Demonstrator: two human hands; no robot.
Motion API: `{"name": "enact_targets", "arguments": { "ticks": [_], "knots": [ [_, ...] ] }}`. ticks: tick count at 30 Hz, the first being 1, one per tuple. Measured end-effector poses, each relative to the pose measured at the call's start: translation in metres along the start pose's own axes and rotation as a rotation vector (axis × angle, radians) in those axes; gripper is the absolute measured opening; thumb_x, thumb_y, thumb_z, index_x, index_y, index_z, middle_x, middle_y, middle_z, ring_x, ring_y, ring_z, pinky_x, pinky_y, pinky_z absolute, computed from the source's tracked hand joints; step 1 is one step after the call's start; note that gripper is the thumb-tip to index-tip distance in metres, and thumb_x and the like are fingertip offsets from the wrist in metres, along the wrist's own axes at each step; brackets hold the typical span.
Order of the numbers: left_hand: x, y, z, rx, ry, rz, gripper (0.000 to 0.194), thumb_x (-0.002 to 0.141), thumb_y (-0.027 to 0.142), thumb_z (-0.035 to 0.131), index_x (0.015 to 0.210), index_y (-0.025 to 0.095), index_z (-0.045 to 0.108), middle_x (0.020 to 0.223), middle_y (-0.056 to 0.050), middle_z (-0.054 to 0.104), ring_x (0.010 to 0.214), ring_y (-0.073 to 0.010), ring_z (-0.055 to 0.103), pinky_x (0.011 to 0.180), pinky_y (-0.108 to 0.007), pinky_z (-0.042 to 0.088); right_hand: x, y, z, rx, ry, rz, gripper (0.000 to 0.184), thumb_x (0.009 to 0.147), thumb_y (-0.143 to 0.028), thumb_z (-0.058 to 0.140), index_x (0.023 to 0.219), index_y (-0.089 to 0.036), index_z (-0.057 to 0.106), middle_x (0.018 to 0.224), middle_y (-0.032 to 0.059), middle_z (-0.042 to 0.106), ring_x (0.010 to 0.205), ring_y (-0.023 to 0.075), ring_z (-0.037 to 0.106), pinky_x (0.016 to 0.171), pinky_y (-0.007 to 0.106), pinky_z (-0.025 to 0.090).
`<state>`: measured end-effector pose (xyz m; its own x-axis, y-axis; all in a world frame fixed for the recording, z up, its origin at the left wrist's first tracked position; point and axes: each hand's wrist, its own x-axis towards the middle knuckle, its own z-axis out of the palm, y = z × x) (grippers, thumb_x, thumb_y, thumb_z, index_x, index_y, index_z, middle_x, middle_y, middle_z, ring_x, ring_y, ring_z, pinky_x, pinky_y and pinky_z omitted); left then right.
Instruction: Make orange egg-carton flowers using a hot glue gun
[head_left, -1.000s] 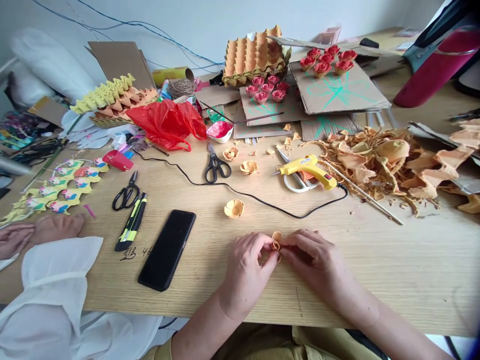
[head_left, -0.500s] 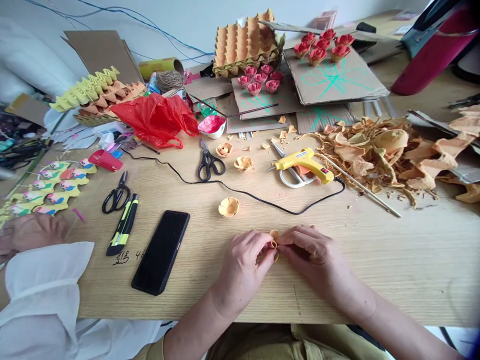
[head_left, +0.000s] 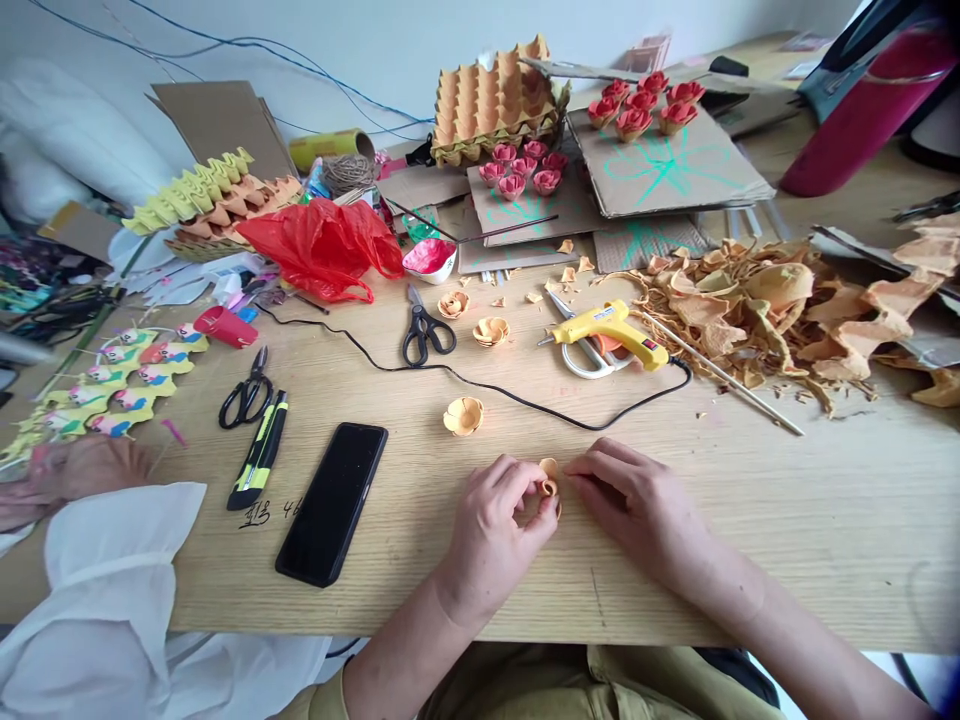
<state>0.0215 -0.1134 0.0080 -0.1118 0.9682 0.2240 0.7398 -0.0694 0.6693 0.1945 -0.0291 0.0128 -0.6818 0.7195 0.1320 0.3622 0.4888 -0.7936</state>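
My left hand [head_left: 491,535] pinches a small tan egg-carton flower [head_left: 549,487] between thumb and fingers, just above the table. The flower has a curled centre, and one petal sticks up behind it. My right hand [head_left: 637,505] is just to its right, a small gap away. Its fingers are bent and close together; whether anything is between the fingertips is hidden. Beyond my hands lies an open tan petal cup [head_left: 463,415]. Two more tan flowers, a layered one [head_left: 491,331] and a curled one [head_left: 453,304], sit farther back.
A yellow glue gun [head_left: 611,330] rests on white-handled scissors [head_left: 589,360], its cord [head_left: 525,400] crossing the table. Carton scraps [head_left: 735,320] pile up at right. At left are a phone [head_left: 331,503], a cutter [head_left: 259,450], black scissors [head_left: 427,335] and another person's hand [head_left: 105,467].
My right hand has drawn slightly away to the right from the flower, which stays in my left hand. The view has shifted a little.
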Motion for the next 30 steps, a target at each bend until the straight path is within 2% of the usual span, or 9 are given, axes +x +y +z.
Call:
{"name": "enact_targets", "arguments": {
  "ticks": [3,7,10,13,17,21,26,30],
  "knots": [
    [0.000,0.000,0.001,0.000,0.018,-0.001,0.021,0.080,0.002,0.067,0.085,0.020,0.059,0.077,0.004,0.058,0.066,-0.0116,0.051,0.069,-0.026,0.044,-0.005,0.000,-0.017,0.109,-0.062,0.036,0.020,0.100,-0.020,0.052,0.088,-0.021,0.068,0.081,0.0025,0.065,0.068,0.0150,0.062,0.060,0.026,0.047],
    [0.001,0.000,0.000,0.005,0.025,0.003,0.021,0.080,0.002,0.067,0.085,0.021,0.058,0.077,0.004,0.057,0.066,-0.0116,0.050,0.069,-0.026,0.044,-0.008,0.005,-0.031,0.179,-0.031,0.031,0.016,0.101,-0.023,0.056,0.088,-0.022,0.065,0.081,0.0010,0.065,0.073,0.0144,0.062,0.067,0.025,0.049],
    [0.001,0.001,-0.002,0.002,0.026,0.027,0.021,0.080,0.003,0.067,0.086,0.021,0.058,0.077,0.003,0.058,0.067,-0.0122,0.050,0.070,-0.026,0.044,-0.003,0.006,-0.024,0.124,0.016,-0.064,0.016,0.099,-0.014,0.053,0.096,-0.022,0.067,0.086,0.0028,0.065,0.078,0.0153,0.063,0.070,0.026,0.050],
    [0.001,0.003,-0.004,0.006,0.029,0.081,0.022,0.081,0.003,0.067,0.088,0.022,0.058,0.077,0.003,0.058,0.068,-0.0128,0.052,0.071,-0.027,0.044,0.002,0.003,-0.011,0.042,0.008,-0.151,0.023,0.097,-0.007,0.050,0.103,-0.020,0.068,0.087,0.0047,0.061,0.078,0.0168,0.062,0.069,0.027,0.050],
    [0.001,0.002,-0.003,0.040,0.038,0.155,0.021,0.082,0.003,0.066,0.087,0.021,0.057,0.076,0.002,0.060,0.071,-0.0143,0.056,0.073,-0.029,0.044,0.005,0.000,-0.002,-0.023,-0.035,-0.153,0.019,0.100,-0.011,0.050,0.101,-0.018,0.068,0.088,0.0063,0.059,0.080,0.0181,0.061,0.071,0.028,0.050],
    [0.001,0.001,0.000,0.058,0.042,0.169,0.020,0.082,0.003,0.066,0.086,0.021,0.058,0.077,0.002,0.061,0.072,-0.0145,0.058,0.073,-0.029,0.044,0.003,0.002,-0.002,-0.050,-0.063,-0.152,0.017,0.101,-0.014,0.051,0.095,-0.018,0.066,0.088,0.0065,0.058,0.083,0.0190,0.060,0.073,0.029,0.050],
    [0.002,0.000,-0.001,0.061,0.038,0.098,0.019,0.081,0.004,0.065,0.085,0.022,0.059,0.075,0.003,0.059,0.068,-0.0129,0.054,0.071,-0.028,0.044,0.001,0.004,-0.014,0.091,-0.015,-0.121,0.017,0.101,-0.015,0.049,0.095,-0.020,0.063,0.089,0.0056,0.060,0.083,0.0176,0.061,0.074,0.029,0.052],
    [0.002,0.000,-0.001,0.061,0.036,0.064,0.020,0.079,0.003,0.066,0.084,0.021,0.058,0.074,0.004,0.057,0.066,-0.0122,0.051,0.070,-0.027,0.044,-0.001,0.008,-0.031,0.345,0.082,-0.015,0.017,0.101,-0.028,0.055,0.088,-0.022,0.065,0.095,0.0078,0.067,0.091,0.0205,0.066,0.078,0.031,0.054]
  ]
}}
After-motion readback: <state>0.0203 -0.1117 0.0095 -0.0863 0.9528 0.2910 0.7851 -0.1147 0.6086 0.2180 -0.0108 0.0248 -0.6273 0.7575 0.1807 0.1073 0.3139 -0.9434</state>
